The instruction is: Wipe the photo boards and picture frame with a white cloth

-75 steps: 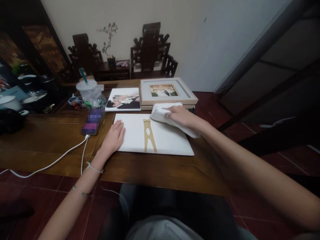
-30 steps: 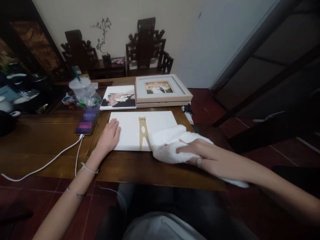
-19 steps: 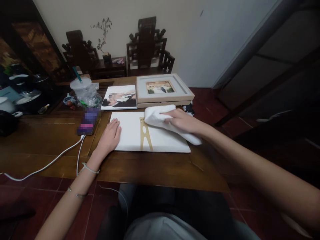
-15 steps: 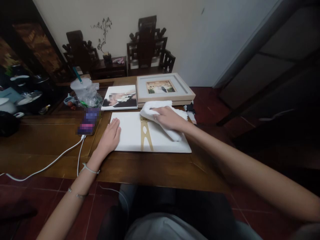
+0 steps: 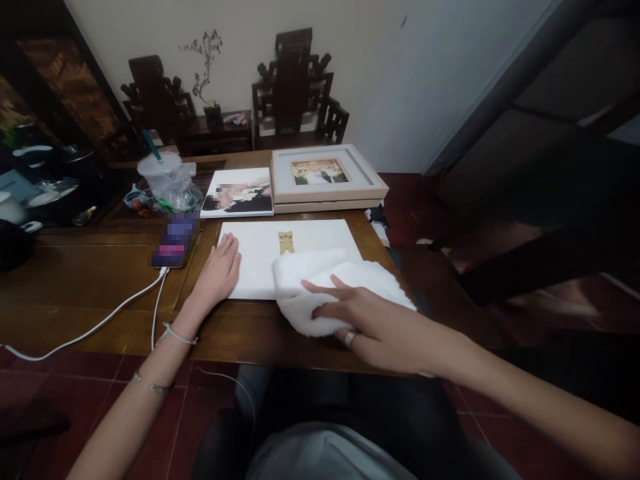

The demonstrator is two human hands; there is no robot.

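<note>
A flat white panel [image 5: 255,257] with a gold-coloured stand piece [image 5: 285,241] on its face lies on the wooden table. My left hand [image 5: 223,267] rests flat on the panel's left edge, fingers stretched out. Gripped in my right hand [image 5: 367,323] is a white fluffy cloth [image 5: 305,293], bunched over the panel's front right part and past its near edge. The cloth hides the lower part of the gold piece and the panel's right front corner.
Behind the panel lie a photo print [image 5: 239,192] and a stack topped by a framed picture [image 5: 327,175]. Leftward are a phone [image 5: 175,241] with a white cable [image 5: 117,310], a plastic cup [image 5: 160,172] and crumpled plastic bag [image 5: 180,190]. The table's [image 5: 240,340] front edge is close to my lap.
My right hand has drawn the cloth toward me, from the panel's far right part to its near edge. The upper gold piece is uncovered and its lower part covered. My left hand stays put.
</note>
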